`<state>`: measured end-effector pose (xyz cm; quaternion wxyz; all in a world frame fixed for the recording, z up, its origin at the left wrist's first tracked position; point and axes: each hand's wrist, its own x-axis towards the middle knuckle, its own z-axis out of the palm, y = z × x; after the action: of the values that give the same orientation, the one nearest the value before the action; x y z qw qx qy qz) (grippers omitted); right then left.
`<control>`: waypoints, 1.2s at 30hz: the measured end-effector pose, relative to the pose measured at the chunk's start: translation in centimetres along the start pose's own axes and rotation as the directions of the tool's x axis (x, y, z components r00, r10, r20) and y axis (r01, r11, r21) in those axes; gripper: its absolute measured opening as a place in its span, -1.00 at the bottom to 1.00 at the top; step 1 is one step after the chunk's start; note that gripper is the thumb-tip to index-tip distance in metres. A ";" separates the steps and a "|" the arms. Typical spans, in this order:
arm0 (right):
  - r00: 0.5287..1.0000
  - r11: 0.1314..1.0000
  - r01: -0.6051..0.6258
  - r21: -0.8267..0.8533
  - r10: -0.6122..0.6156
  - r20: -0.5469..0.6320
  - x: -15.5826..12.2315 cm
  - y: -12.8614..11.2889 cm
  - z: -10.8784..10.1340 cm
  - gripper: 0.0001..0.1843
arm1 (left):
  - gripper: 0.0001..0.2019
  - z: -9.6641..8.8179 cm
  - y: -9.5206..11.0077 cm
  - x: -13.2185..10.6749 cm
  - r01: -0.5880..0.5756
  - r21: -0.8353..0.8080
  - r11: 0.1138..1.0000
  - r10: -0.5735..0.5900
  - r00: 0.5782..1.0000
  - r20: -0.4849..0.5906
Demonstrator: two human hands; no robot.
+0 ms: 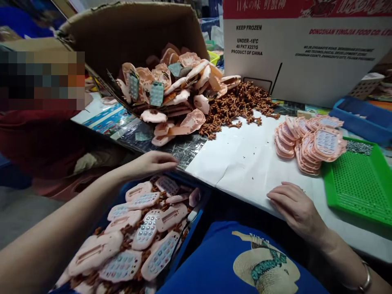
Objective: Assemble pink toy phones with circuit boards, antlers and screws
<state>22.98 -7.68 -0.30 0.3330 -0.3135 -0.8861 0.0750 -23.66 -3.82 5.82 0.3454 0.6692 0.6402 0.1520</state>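
Head view, looking down. Left hand [153, 163] open and empty, fingers stretched flat and close together, just above the far end of a blue bin [196, 222] on the lap; touching the contents or not, impossible to tell. In the bin, a heap of pink shells [143, 228], some face up with pale keypads, some face down with a slot showing, brown cords [125, 241] tangled in between. Right hand [294, 208] also open, palm down, fingers slightly spread, flat on the white sheet [245, 163] near the table's front edge, gripping nothing; a bracelet [364, 281] on its wrist. Well apart from that hand, further right on the sheet, a stack [309, 143] of pink pieces with keypads, fanned out, just beside a green tray [361, 188]. Behind that, a blue tray [352, 122]. At the middle back, a cord pile [241, 102] on the sheet, touching a spill of more pink parts [180, 94] out of a cardboard box [134, 32] tipped on its side, several with small green circuit boards. To the right of the box, a white carton [306, 53] upright at the back of the table. On the left, beyond the table corner, another person in a red sleeve [36, 134]. At the bottom, a blue shirt [245, 261] with a printed hat.
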 end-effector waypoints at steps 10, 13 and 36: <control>0.997 0.993 -0.052 0.103 0.047 0.056 -0.2 -0.1 0.3 -0.78 | -0.77 1.5 7.3 15.3 -0.033 0.446 0.895 0.288 0.806 -0.517; 0.996 0.988 -0.075 0.138 0.068 0.050 0.0 -0.1 0.4 -0.78 | -0.74 0.8 7.7 16.8 0.018 0.491 0.871 0.287 0.793 -0.538; 0.996 0.988 -0.087 0.128 0.082 0.047 -0.4 0.3 0.5 -0.86 | -0.71 -3.0 5.5 14.1 -0.235 0.687 0.687 0.502 0.838 -0.216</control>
<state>23.08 -7.61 -1.01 0.3306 -0.3269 -0.8720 0.1530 -19.54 10.82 8.24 -0.0739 0.8184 0.5565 0.1230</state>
